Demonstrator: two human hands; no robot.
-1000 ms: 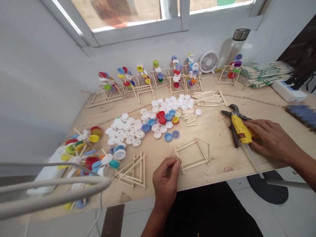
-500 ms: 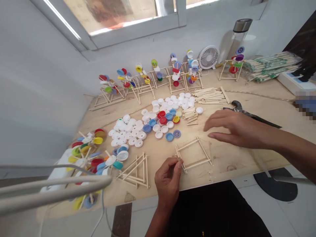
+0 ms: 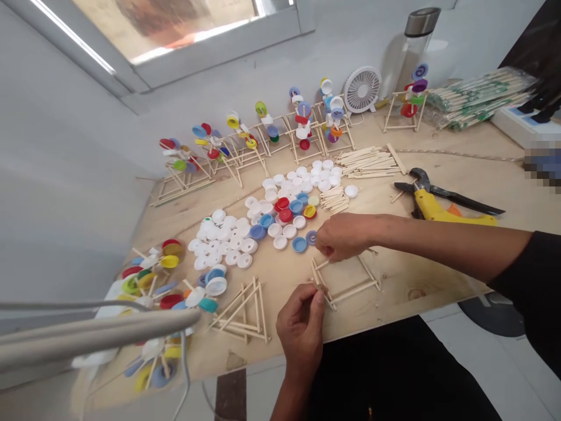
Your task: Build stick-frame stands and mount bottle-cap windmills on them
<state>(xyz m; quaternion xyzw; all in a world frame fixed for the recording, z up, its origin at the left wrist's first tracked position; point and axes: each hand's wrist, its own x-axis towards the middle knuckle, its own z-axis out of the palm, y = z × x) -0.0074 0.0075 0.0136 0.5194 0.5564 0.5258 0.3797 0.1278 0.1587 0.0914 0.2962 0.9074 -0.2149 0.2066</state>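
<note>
Right hand [image 3: 344, 237] has swung left over the stick frame [image 3: 357, 289].
Left hand [image 3: 301, 327] pinches its near-left side on the table [image 3: 397, 263]; right fingers curl down, tips hidden, can't tell grip. Forearm partly covers yellow glue gun [image 3: 426, 204]. Bagged sticks' [image 3: 486, 96] green print unreadable.

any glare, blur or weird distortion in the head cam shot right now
Head view: the window is washed out by glare along its lower edge; the pale cable crossing the lower left looks soft, likely too close to focus; a faint shadow falls on the wall beside the bottle; the patch at the right edge is pixelated; window lines slant, perhaps from a tilted wide lens.
</note>
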